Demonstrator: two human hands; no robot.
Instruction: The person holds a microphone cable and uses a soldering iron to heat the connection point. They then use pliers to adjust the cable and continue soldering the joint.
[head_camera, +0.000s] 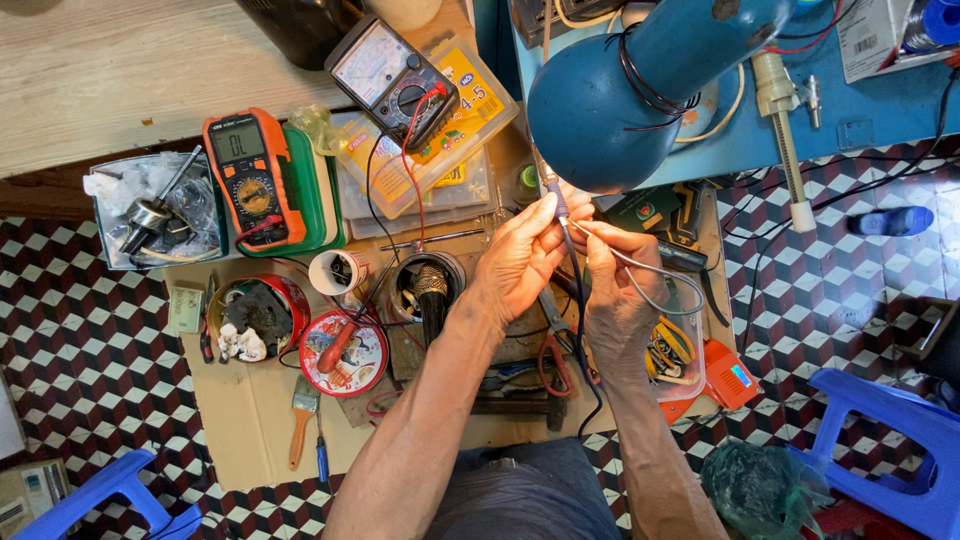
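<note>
My left hand (522, 255) grips a soldering iron (556, 200) by its purple handle, tip pointing up under the blue lamp shade (610, 95). My right hand (612, 285) pinches a thin grey wire (650, 275) that loops off to the right, its end held close to the iron. The iron's black cord (580, 330) runs down between my forearms. Both hands meet above a cluttered cardboard work mat (250, 410).
An orange digital multimeter (248, 175) and a black analogue meter (395, 80) lie at the upper left. Round tins (345, 350), a paintbrush (302, 420), red-handled pliers (555, 365) and a tray of parts (155, 210) surround the hands. Blue plastic stools (890, 440) stand on the tiled floor.
</note>
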